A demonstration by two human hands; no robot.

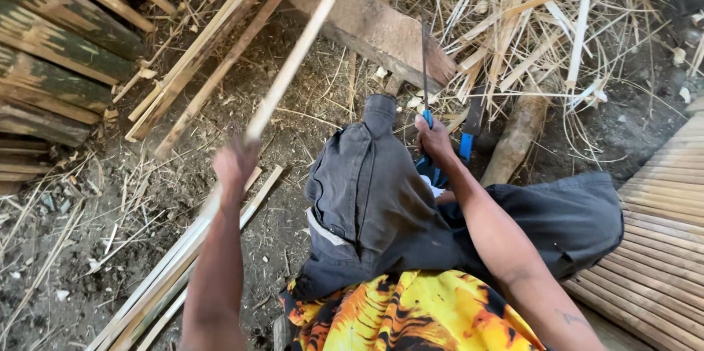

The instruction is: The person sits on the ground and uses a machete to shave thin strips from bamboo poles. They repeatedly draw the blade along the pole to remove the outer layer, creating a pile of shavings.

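Stacked green-weathered bamboo slats [51,65] fill the far left, and a flat brown wooden block [381,28] lies far centre on the dirt among straw. The long pale split-bamboo strip [293,65] slants from centre to far, gripped at its near end by the closed left hand [235,167]. Right of it, the right hand [434,140] is wrapped around a thin dark blade with a blue handle [424,72], standing upright.

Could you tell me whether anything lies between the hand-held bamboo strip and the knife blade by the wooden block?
Nothing visible does. The left hand grips the long pale bamboo strip, raised in open air. The right hand holds the thin dark blue-handled knife upright near the wooden block; only bare dirt lies between them.
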